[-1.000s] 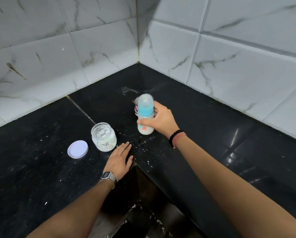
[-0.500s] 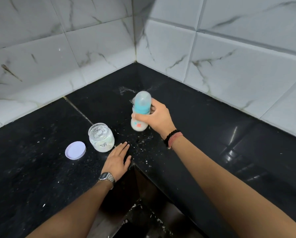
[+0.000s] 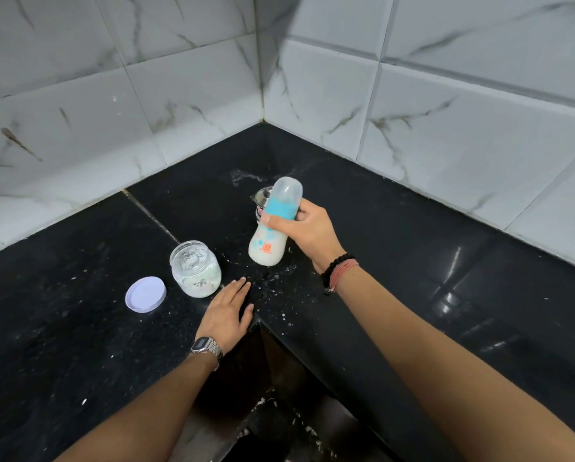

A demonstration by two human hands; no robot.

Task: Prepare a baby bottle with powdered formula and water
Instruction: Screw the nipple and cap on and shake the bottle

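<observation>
We see even, fairly bright light with glare streaks on the glossy black bench (image 3: 446,295) right of the bottle (image 3: 272,228), soft shadow in the wall corner behind it, and wide-angle bending at the edges.

The person is wearing a silver digital wristwatch (image 3: 206,346) on the left wrist, and black bead bracelet (image 3: 333,266) and pink thread bands (image 3: 344,270) on the right; arms are showing bare.

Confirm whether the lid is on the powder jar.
No: the white lid lies flat on the black counter, left of the open powder jar.
</observation>
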